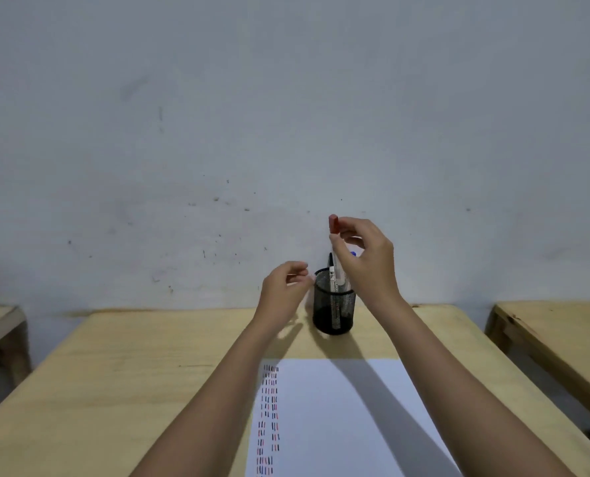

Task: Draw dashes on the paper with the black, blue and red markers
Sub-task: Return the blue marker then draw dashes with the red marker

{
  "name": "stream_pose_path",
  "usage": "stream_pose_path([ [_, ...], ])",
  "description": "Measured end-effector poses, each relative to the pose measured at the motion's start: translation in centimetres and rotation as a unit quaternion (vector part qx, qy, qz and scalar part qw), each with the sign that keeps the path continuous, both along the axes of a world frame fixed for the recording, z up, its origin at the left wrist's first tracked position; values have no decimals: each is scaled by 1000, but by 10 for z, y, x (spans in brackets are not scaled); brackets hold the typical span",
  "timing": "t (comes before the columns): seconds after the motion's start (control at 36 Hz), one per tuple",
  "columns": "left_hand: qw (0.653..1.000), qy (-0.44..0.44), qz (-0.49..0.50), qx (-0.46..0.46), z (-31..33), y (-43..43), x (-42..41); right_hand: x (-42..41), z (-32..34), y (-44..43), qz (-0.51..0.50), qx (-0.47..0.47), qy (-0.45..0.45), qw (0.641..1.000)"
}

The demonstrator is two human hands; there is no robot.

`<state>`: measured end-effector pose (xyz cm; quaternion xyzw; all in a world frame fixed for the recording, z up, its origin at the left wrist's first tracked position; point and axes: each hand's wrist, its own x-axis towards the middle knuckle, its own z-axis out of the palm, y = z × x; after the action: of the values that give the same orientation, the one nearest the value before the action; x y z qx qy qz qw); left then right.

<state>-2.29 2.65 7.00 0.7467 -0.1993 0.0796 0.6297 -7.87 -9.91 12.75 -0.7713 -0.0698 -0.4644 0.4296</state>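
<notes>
A sheet of white paper (348, 418) lies at the near edge of a wooden tabletop (114, 373). Down its left margin runs a narrow column of short black, blue and red dashes (269, 418); the rest of the sheet is blank, so the drawing looks begun but with most of the page left to fill. At the far edge of the tabletop stands a black mesh pen holder (334, 311). The right hand (366, 259) pinches a red-capped marker (333, 235) upright, its lower end inside the holder; whether it is going in or coming out cannot be told. A black marker (330, 259) and a blue marker (353, 254) stand in the holder behind it. The left hand (283, 287) hovers just beside the holder, fingers loosely curled, holding nothing
</notes>
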Motion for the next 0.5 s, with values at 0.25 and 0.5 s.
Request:
stream_pose_path([
  [0.25,995,-59,-47,-72,61,28,-53,-40,-7,5,12,-127,34,991],
  [0.5,996,-75,-41,9,58,32,-77,-65,-8,4,20,-214,107,971],
])
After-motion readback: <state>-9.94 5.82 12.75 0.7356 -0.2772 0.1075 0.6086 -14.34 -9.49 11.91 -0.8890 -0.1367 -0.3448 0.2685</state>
